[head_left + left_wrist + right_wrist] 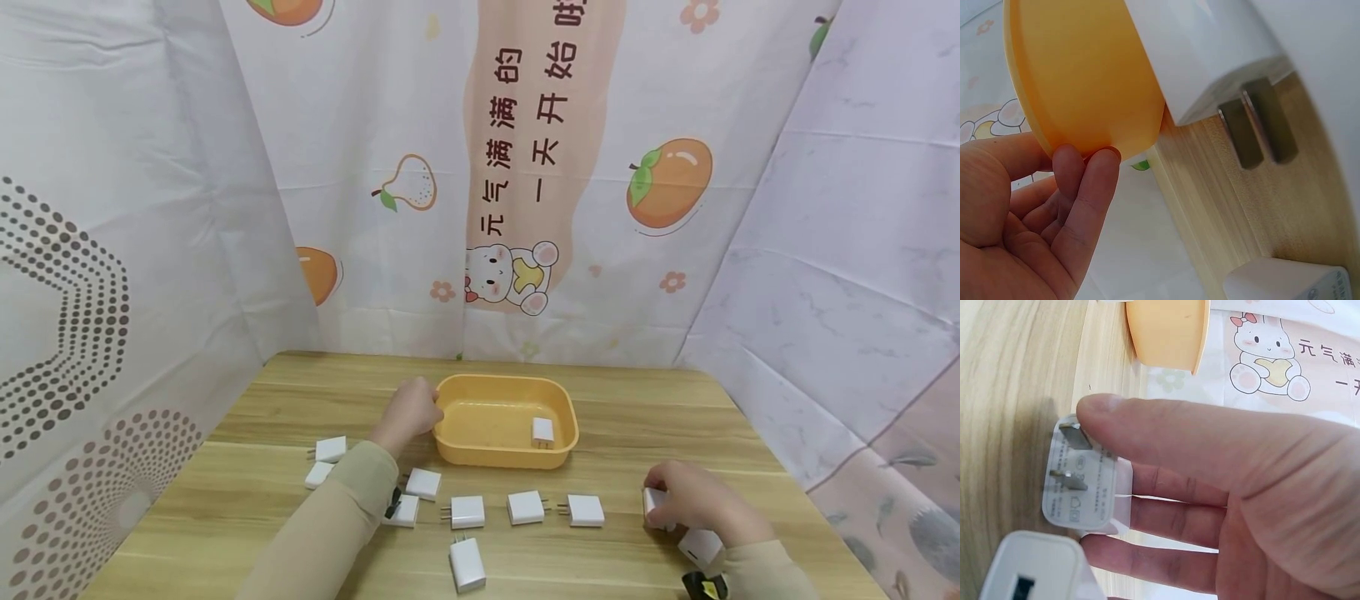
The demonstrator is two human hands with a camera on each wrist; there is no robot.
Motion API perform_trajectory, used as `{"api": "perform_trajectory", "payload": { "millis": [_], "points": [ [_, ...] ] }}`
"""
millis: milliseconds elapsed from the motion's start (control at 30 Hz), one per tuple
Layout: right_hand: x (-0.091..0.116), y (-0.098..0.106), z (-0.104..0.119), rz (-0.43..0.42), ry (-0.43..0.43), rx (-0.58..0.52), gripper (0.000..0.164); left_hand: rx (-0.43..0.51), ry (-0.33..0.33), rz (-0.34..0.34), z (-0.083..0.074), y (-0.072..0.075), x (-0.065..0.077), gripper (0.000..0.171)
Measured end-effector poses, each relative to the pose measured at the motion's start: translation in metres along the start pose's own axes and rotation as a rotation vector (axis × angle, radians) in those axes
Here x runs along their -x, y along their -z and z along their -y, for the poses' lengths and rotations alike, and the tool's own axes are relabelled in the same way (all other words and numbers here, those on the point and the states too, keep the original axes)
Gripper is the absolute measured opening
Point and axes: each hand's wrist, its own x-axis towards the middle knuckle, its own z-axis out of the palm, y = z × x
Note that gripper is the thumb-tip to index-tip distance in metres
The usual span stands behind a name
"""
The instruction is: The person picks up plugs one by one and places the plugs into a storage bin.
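A shallow orange plastic basket [480, 427] stands on the table with one white plug charger [542, 432] inside its right end. My left hand [415, 410] pinches the basket's left rim; the left wrist view shows the fingertips [1100, 169] against the orange wall. Far to the right, my right hand [693, 493] holds another white charger [1082, 481] between thumb and fingers, low over the table. Its two metal prongs face the right wrist camera. Whether it touches the tabletop is unclear. Beside that hand lies a further charger [701, 547] with a dark port.
Several white chargers lie in front of the basket, among them one at centre [467, 564] and one to its right [585, 510]. Two more, including this charger [331, 449], lie at left beyond my forearm. Printed curtains [375, 250] enclose the wooden table [637, 400].
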Motion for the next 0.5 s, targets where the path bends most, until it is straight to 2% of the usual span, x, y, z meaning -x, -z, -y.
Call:
{"api": "perform_trajectory", "payload": {
  "millis": [200,500],
  "points": [
    [-0.0005,0.0004,-0.0016,-0.014,0.020,0.041,0.042,-0.012,0.001,0.002,0.0005,-0.0011,-0.0010,0.045],
    [-0.0023,-0.0002,-0.0035,-0.016,0.033,0.046,0.042,-0.007,0.010,0.003,0.0005,-0.0017,-0.0020,0.044]
  ]
}}
